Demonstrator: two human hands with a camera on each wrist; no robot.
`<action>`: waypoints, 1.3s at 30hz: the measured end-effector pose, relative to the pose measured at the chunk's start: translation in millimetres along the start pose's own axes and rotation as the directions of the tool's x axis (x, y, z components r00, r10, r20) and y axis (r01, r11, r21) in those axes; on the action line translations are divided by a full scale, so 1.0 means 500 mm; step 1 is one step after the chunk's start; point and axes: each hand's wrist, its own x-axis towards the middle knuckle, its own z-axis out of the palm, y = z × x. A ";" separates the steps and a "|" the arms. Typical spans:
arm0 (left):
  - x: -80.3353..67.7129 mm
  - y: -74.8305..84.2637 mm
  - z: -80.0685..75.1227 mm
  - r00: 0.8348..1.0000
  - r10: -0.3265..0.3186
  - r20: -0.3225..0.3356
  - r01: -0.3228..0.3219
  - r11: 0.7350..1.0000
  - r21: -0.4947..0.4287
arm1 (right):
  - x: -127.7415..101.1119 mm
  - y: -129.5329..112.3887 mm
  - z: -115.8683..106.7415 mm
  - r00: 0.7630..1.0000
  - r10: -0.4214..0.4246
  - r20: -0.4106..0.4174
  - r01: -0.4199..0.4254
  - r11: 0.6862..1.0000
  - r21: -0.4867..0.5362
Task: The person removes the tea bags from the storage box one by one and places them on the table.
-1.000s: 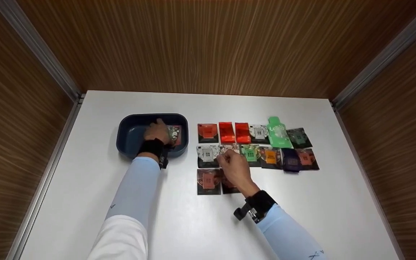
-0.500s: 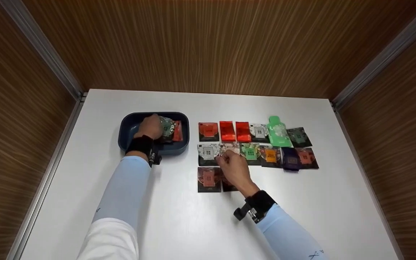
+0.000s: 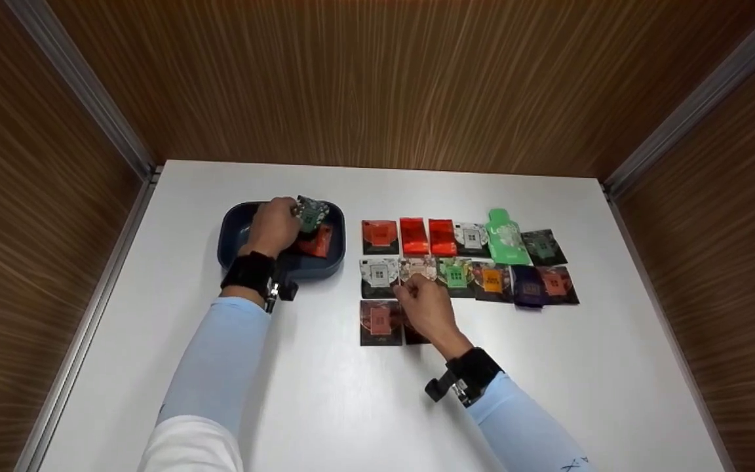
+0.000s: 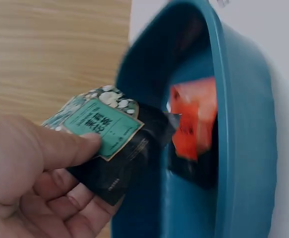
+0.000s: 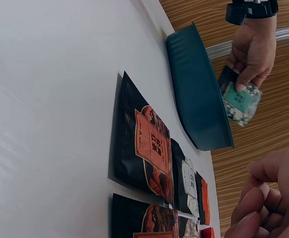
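My left hand (image 3: 274, 228) pinches a tea-bag-like sachet (image 3: 310, 215), black with a green label and white flower print. The left wrist view shows the thumb on the label of that sachet (image 4: 127, 161) and the fingers beneath. Hand and sachet are above the dark blue tub (image 3: 312, 270). Inside the tub lies a red-orange packet (image 4: 190, 130) with something black under it. My right hand (image 3: 430, 308) hovers over the laid-out sachets, its fingers loosely curled with nothing between them. It partly hides a pink-patterned sachet (image 3: 418, 265) and a dark red one (image 3: 415, 333).
Right of the tub, sachets lie in rows on the white table (image 3: 325, 393). Among them are two shiny red packets (image 3: 414, 236), a light green spouted pouch (image 3: 507, 237) and a dark purple packet (image 3: 528, 286). Wood-grain panels (image 3: 377, 85) enclose the back and sides.
My left hand has pulled the green-labelled sachet up from the tub's floor, moving left and then upward, which uncovers the red-orange packet. My right hand has stayed in place.
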 end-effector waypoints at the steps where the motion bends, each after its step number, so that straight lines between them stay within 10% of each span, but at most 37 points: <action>1: -0.005 0.010 0.001 1.000 0.004 -0.014 -0.004 1.000 -0.012 | -0.001 -0.002 -0.001 1.000 -0.002 0.000 0.002 1.000 0.008; 9: -0.070 0.093 0.009 0.997 0.057 -0.046 -0.063 0.987 -0.145 | -0.007 -0.013 -0.011 1.000 -0.027 -0.001 0.027 0.997 0.070; 17: -0.139 0.129 0.083 0.984 0.180 0.008 -0.174 0.962 -0.210 | -0.004 -0.021 -0.021 0.999 -0.035 0.015 0.030 0.973 0.230; 35: -0.227 0.148 0.208 0.945 0.255 0.205 -0.184 0.932 -0.311 | -0.030 0.010 -0.049 0.984 0.120 -0.128 -0.011 0.770 0.638; 39: -0.237 0.155 0.224 0.952 0.237 0.192 -0.168 0.934 -0.317 | -0.042 0.033 -0.055 0.987 0.134 -0.087 -0.047 0.766 0.642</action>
